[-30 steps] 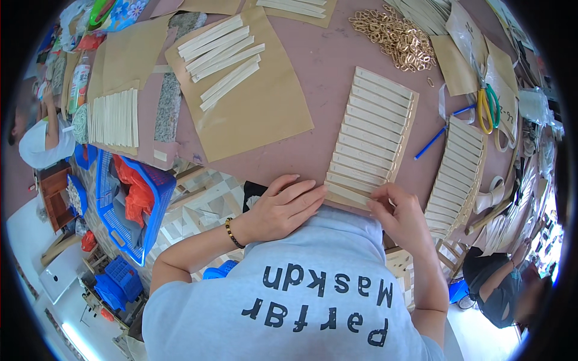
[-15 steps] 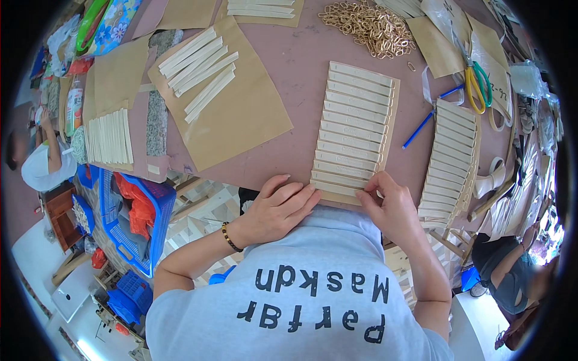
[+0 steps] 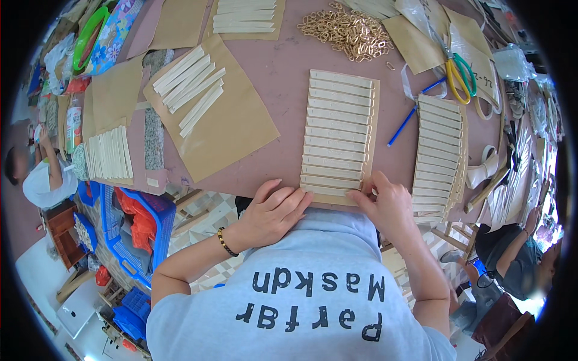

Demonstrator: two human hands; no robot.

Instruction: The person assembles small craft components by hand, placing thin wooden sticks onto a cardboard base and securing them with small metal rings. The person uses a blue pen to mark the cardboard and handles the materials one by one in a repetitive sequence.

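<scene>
I see glossy metal links (image 3: 355, 37) at upper centre, matt strips (image 3: 337, 121) mid-frame, a cloth shirt (image 3: 301, 307) below.

On our mauve tabletop (image 3: 259, 63) we see a brown sheet (image 3: 238, 129), two cards (image 3: 331, 198) lined with pale strips (image 3: 337, 132), heaped gold links (image 3: 349, 31) and a blue pen (image 3: 402, 126).

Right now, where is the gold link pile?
The gold link pile sits near the head view's upper edge, right of centre, beyond the strip-covered card that the right hand touches and left of the scissors.
</scene>
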